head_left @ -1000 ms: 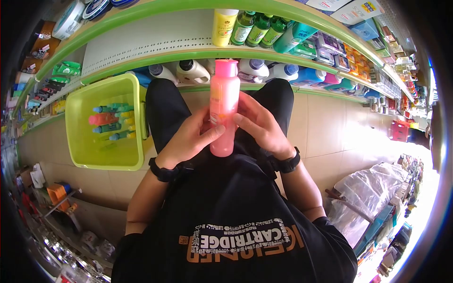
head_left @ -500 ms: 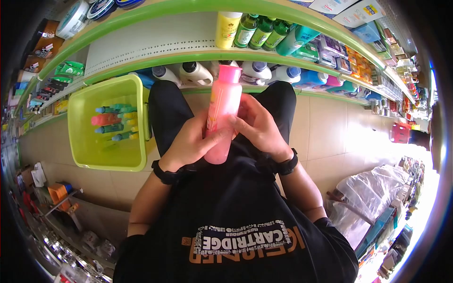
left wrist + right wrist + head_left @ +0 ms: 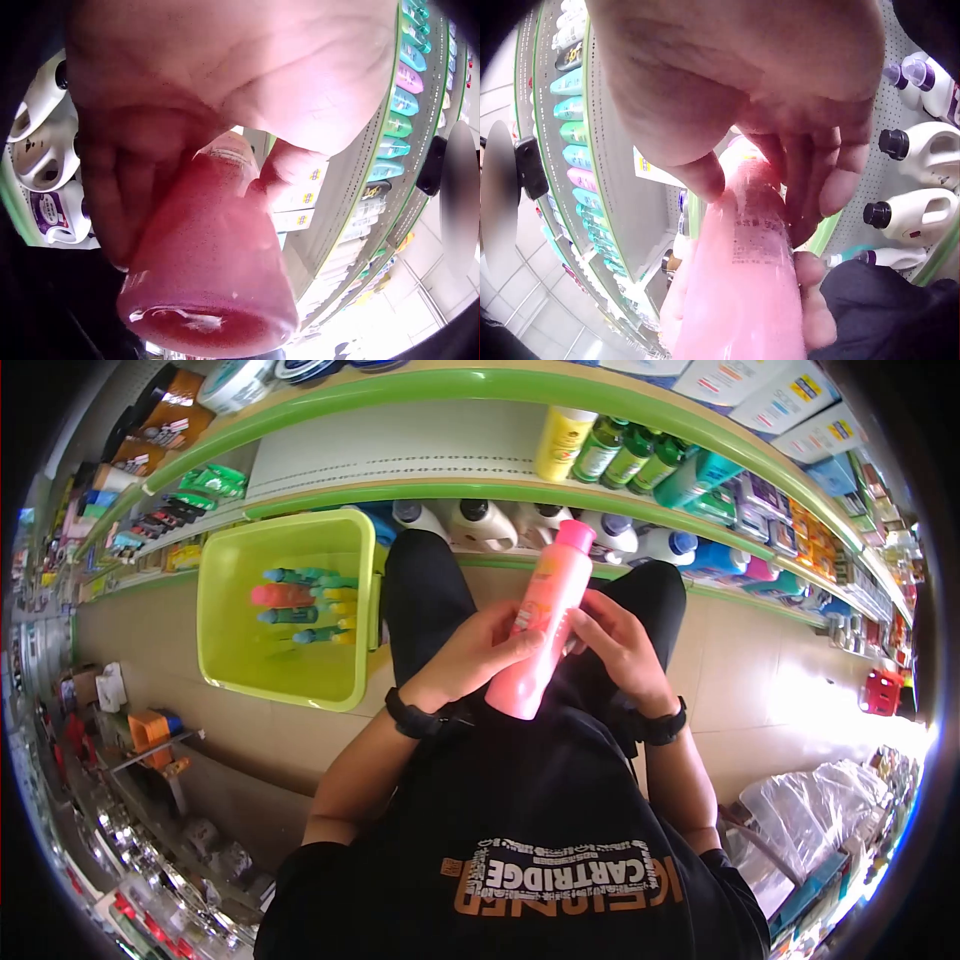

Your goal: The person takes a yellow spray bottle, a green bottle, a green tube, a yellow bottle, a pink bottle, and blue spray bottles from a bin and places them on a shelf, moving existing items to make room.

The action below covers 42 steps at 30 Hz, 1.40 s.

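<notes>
A pink bottle (image 3: 545, 620) with a pink cap is held tilted in front of the person's lap, its cap end toward the shelf. The left hand (image 3: 478, 652) grips its lower half, thumb across the front. The right hand (image 3: 626, 646) pinches its other side near the middle, with thumb and fingers. In the left wrist view the bottle's base (image 3: 210, 322) shows below the left hand (image 3: 225, 82). In the right wrist view small print shows on the bottle (image 3: 742, 285), under the right hand (image 3: 742, 82).
A yellow-green basket (image 3: 225, 650) stands on the floor at left, holding several small bottles. Ahead, a green-edged shelf (image 3: 400, 450) carries a yellow bottle (image 3: 563, 445) and green bottles, with large jugs (image 3: 483, 525) below. Clear plastic wrap (image 3: 810, 810) lies at lower right.
The bottle has tilted further, its cap end leaning right, both hands still on it. The whole head view has shifted, so the basket and shelf sit further right.
</notes>
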### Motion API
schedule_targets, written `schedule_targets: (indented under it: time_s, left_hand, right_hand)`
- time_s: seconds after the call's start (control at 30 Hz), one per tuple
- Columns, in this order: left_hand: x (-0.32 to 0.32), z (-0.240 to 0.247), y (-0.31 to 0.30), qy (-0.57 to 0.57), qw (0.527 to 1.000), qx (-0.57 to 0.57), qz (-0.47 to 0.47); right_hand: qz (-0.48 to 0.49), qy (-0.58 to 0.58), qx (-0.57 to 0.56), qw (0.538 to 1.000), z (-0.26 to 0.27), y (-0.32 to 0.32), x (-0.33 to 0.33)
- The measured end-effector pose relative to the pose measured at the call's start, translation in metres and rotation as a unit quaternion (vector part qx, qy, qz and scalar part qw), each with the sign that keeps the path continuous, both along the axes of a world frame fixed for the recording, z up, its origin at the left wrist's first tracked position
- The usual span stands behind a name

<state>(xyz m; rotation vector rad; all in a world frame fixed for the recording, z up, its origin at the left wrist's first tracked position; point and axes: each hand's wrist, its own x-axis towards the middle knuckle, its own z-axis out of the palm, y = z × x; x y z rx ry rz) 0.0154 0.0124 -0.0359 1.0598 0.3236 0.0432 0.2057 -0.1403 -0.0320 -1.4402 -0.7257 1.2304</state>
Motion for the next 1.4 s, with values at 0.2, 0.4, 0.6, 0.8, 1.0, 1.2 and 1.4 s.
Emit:
schedule_targets:
  time_s: [0.2,0.4,0.6,0.8,1.0,1.2,1.4]
  left_hand:
    - [-0.008,0.011,0.016,0.011,0.994,-0.094,0.050]
    - [-0.017,-0.017,0.049,0.035,0.978,-0.094,0.184]
    - [-0.012,-0.024,0.092,0.061,0.965,-0.092,0.238]
    - [0.020,-0.008,0.140,0.180,0.905,0.283,0.261]
    - [0.064,-0.043,0.186,0.088,0.885,0.343,0.301]
    - [0.098,-0.059,0.201,0.077,0.858,0.421,0.286]
    - [0.127,-0.066,0.192,0.055,0.802,0.543,0.245]
  right_hand:
    - [-0.037,-0.041,-0.034,0.998,-0.023,-0.017,0.033]
    - [-0.160,-0.078,-0.062,0.982,-0.063,-0.050,0.081]
    - [-0.243,-0.001,-0.050,0.969,-0.086,-0.062,0.091]
    - [-0.257,0.034,-0.038,0.965,-0.093,-0.063,0.095]
    - [-0.269,0.024,-0.028,0.962,-0.093,-0.061,0.090]
    - [-0.286,0.020,-0.026,0.958,-0.090,-0.061,0.087]
    - [-0.282,0.016,-0.029,0.959,-0.089,-0.059,0.089]
